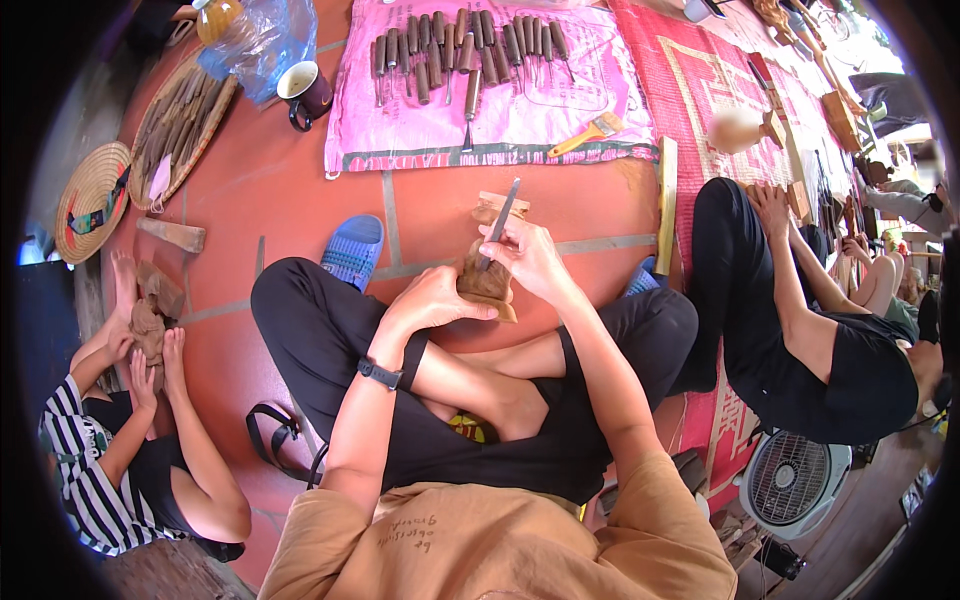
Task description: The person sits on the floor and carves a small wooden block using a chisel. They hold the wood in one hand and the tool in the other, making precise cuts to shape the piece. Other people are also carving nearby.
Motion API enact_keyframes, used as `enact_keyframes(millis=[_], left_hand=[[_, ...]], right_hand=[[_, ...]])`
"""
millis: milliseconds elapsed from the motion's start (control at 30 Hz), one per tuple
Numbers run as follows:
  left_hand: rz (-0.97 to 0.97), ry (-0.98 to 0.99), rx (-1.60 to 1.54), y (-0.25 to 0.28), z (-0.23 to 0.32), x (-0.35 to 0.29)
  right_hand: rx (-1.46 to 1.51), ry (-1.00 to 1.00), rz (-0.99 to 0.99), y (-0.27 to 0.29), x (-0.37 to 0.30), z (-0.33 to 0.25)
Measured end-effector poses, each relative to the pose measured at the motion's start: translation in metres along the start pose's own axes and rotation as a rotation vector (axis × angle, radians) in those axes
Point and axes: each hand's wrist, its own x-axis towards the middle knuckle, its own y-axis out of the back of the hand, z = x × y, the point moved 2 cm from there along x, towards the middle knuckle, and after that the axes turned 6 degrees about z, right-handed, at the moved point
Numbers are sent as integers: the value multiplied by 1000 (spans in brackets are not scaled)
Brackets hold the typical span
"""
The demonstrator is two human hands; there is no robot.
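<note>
A brown wooden carving (476, 281) stands in front of my crossed legs, its top and base wider than its middle. My left hand (432, 298) is closed round the lower left side of it, with the thumb along the base. In my right hand (530, 256) I grip a slim dark-grey metal tool (506, 207), perhaps a file or chisel. It slants up to the right, and its lower end meets the carving. My fingers hide part of the carving's surface.
Wooden-handled carving tools (440, 50) and a yellow brush (590, 134) lie on a pink sheet (360, 125). A mug (304, 92) and blue slipper (354, 248) are to the left. People sit on both sides; one holds a carving (148, 330). A fan (790, 478) stands at right.
</note>
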Motion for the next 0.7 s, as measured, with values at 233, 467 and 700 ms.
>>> enact_keyframes(millis=[233,467,700], left_hand=[[6,-19,-11,2,6,-2],[-17,-24,-48,3,5,-2],[-9,-46,-41,-3,-8,4]], right_hand=[[-23,-7,139,-1,16,2],[-118,7,77,-1,19,-6],[-364,16,-42,1,12,-1]])
